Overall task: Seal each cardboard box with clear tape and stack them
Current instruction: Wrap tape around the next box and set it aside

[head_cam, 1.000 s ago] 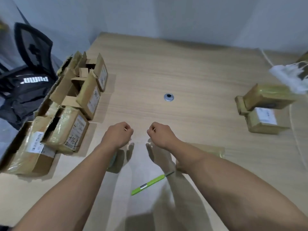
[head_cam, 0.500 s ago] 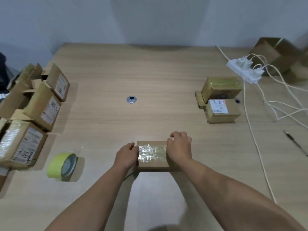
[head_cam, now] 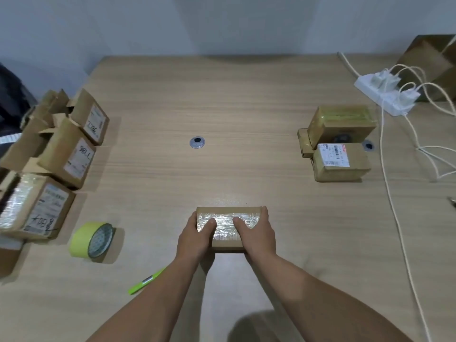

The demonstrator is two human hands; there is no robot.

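Observation:
A small flat cardboard box (head_cam: 225, 214) with shiny clear tape across its top lies on the wooden table in front of me. My left hand (head_cam: 196, 236) grips its left end, thumb on the taped top. My right hand (head_cam: 256, 234) grips its right end the same way. A yellow-green tape roll (head_cam: 92, 240) stands on edge to the left. Several unsealed and labelled boxes (head_cam: 65, 154) crowd the table's left edge. Two sealed boxes (head_cam: 341, 124) sit stacked at the right, with a third labelled one (head_cam: 341, 162) in front of them.
A green pen (head_cam: 145, 281) lies near my left forearm. A white power strip (head_cam: 386, 96) with plugs and trailing white cables (head_cam: 389, 193) occupies the right side. A metal grommet (head_cam: 197, 142) sits mid-table. More cardboard (head_cam: 429, 62) stands at the far right corner.
A second ago my fists hovered above the table with no box in them. Half a second ago they held the taped box; since then both thumbs have moved onto its top.

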